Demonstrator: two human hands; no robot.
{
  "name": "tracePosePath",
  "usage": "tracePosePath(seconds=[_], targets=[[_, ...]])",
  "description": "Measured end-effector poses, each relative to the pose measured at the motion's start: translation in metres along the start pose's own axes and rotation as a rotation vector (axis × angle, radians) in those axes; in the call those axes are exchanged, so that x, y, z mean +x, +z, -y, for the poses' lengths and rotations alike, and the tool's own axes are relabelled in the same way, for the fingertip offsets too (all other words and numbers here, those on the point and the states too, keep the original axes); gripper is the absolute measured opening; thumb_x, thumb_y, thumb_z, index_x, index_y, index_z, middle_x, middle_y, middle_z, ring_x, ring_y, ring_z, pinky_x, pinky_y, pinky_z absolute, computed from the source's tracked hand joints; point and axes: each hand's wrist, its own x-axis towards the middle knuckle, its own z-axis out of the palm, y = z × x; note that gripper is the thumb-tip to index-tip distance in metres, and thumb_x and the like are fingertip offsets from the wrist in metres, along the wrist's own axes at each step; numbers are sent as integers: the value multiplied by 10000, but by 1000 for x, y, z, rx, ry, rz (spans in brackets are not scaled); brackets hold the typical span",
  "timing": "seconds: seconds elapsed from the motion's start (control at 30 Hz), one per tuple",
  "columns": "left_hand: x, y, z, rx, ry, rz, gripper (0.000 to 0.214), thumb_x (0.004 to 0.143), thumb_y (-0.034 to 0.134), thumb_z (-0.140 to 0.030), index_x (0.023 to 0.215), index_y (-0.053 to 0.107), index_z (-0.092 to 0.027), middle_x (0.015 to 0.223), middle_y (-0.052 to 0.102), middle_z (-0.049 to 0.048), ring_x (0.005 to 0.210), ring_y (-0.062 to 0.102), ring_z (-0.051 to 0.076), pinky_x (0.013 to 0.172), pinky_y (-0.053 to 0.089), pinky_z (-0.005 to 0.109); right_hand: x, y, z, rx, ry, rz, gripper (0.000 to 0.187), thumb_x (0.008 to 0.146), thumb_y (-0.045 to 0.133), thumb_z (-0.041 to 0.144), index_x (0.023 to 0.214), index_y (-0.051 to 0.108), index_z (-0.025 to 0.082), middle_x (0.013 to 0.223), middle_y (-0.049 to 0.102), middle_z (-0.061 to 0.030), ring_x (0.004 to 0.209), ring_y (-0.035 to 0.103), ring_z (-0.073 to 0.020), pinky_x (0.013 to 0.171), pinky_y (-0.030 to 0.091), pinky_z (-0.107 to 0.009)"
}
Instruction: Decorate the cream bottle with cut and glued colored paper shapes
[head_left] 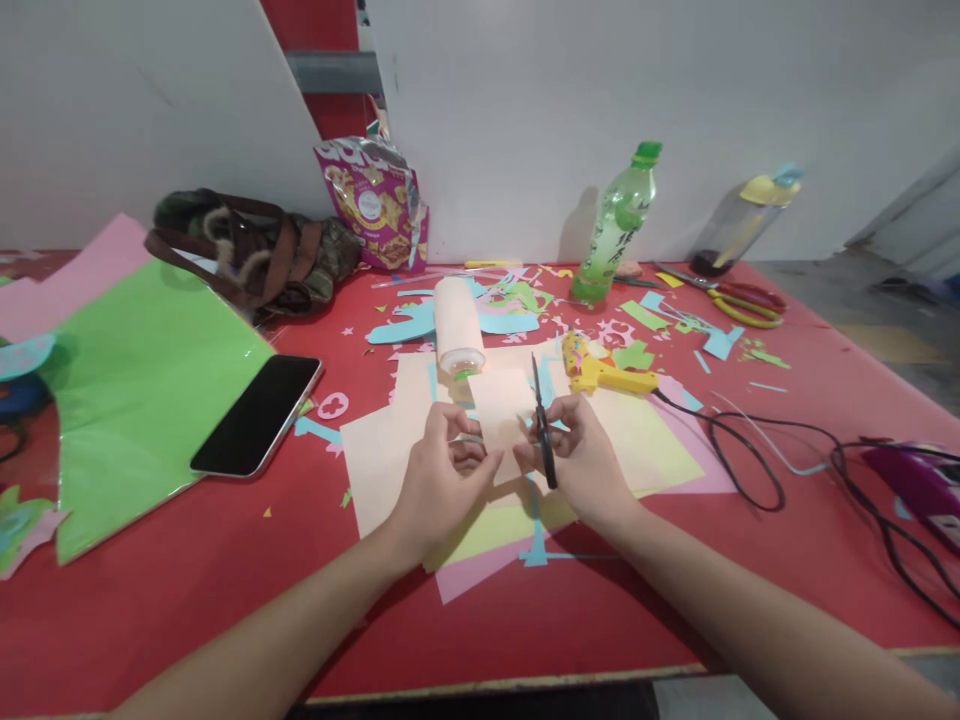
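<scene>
Cream paper [501,405] is pinched in the left hand [448,470]; just beside it, the right hand [583,455] grips black scissors [547,445]. Beyond that hand, a yellow glue gun [615,379] lies on the red surface [375,640].

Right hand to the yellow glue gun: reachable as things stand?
Probably yes: the glue gun lies just beyond the right hand, and nothing seems to stand between them. That hand holds scissors, though, so gripping it would likely mean putting those down first.
</scene>
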Motion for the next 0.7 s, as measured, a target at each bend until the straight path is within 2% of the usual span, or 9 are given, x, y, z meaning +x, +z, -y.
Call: tracePosePath(seconds=[0.1,0.17,0.3,0.53,0.7], targets=[[1,-1,-1,152,127,95,70,736,505,-171,800,482,-182,743,559,-1,663,567,112,597,462,237,0,0,-1,0,-20,8,427,538,710,227,743,336,223,665,447,79,533,461,-54,471,368,-180],[2,-2,-3,236,178,142,89,752,483,-150,763,569,-171,773,603,27,720,574,129,659,461,256,-1,-1,-3,3,-41,22,416,553,703,216,747,335,225,678,445,75,548,462,-56,472,368,-179],[3,-2,-4,218,153,145,126,766,488,-172,804,607,-163,811,643,44,732,591,135,669,474,260,-1,-1,-4,-6,-58,46,404,568,695,195,751,337,226,679,442,73,569,469,-61,478,373,-180],[8,-7,-2,229,115,-19,143,733,532,-205,847,594,-145,847,627,68,744,599,152,679,488,278,-2,2,2,128,50,106,367,615,672,277,739,330,226,662,461,82,554,511,-65,549,433,-226],[14,-14,-7,121,113,-178,189,714,552,-194,895,579,-147,919,596,58,752,590,126,672,496,252,-6,2,5,265,58,245,338,647,651,343,748,347,233,678,465,68,625,522,-91,589,447,-251]])
